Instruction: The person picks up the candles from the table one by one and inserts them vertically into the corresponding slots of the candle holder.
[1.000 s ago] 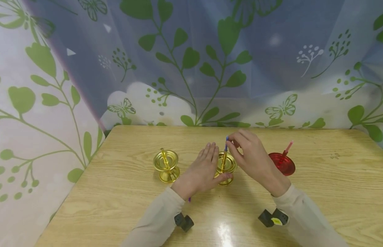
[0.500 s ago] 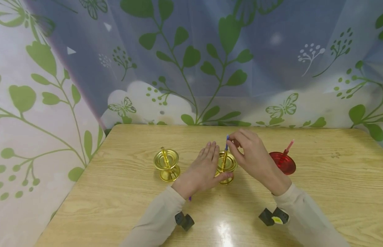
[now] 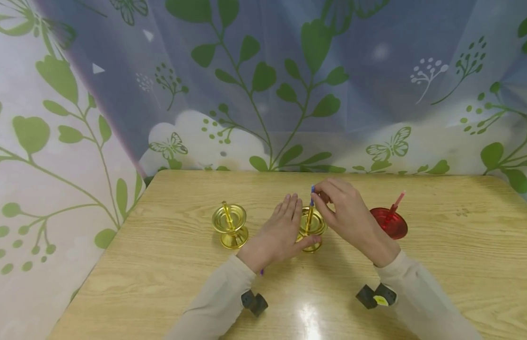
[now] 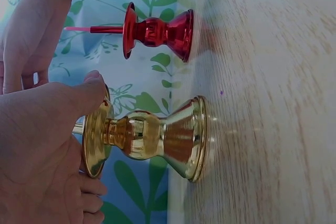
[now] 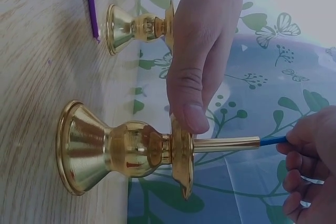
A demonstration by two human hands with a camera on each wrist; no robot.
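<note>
Pinching the blue candle: right hand.

A: Where's head cam looking from?
B: Up top, facing fwd & down; it's taking in the worktop + patterned backdrop, so stuff's showing small.
A: Wrist cams?
B: Both are peering in low & v. close, scene lying sideways: worktop's filling R side of L wrist's view, L side of R's.
A: What's overlapping?
B: All 3 are sharing the middle gold holder; L wrist's also catching the red holder, R wrist's the other gold holder.
</note>
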